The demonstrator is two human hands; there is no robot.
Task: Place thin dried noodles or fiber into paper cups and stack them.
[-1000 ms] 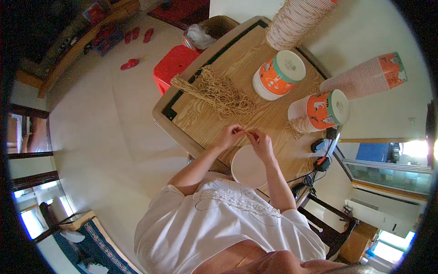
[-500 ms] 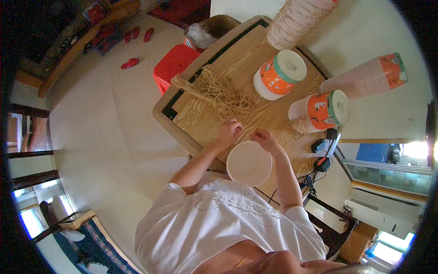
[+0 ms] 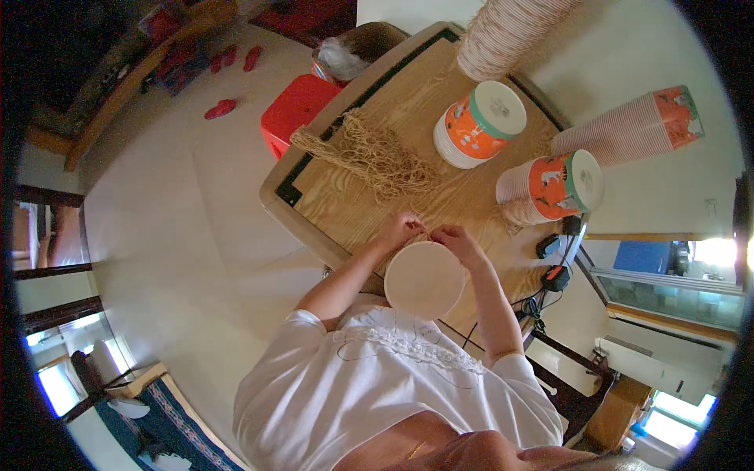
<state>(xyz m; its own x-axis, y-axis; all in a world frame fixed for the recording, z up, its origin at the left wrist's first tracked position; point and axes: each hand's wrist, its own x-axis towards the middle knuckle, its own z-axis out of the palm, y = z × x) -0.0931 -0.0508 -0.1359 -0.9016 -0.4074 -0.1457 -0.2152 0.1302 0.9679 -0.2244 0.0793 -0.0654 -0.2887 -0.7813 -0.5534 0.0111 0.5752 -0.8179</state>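
Observation:
A pale round paper tub [image 3: 425, 281] sits close against my body at the table's near edge; whether I see its inside or its base, I cannot tell. At its far rim my left hand [image 3: 403, 229] is pinched closed. Beside it, fingertips almost touching, my right hand [image 3: 457, 242] is closed at the same rim. Whatever thin thing lies between the fingers is too small to make out. Beyond the hands spreads a loose heap of tan twine cords [image 3: 381, 161].
Stacked orange, green and white paper tubs [image 3: 477, 129] stand on the wooden table [image 3: 338, 212], with another stack [image 3: 542, 188] to the right. Taller stacks [image 3: 503, 39] rise behind. Black adapters and cables [image 3: 555, 278] lie at the right edge. A red stool [image 3: 298, 110] stands left.
My two hands have come together at the tub's far rim, the left moving right and the right slightly left. The tub has shifted a little to the left.

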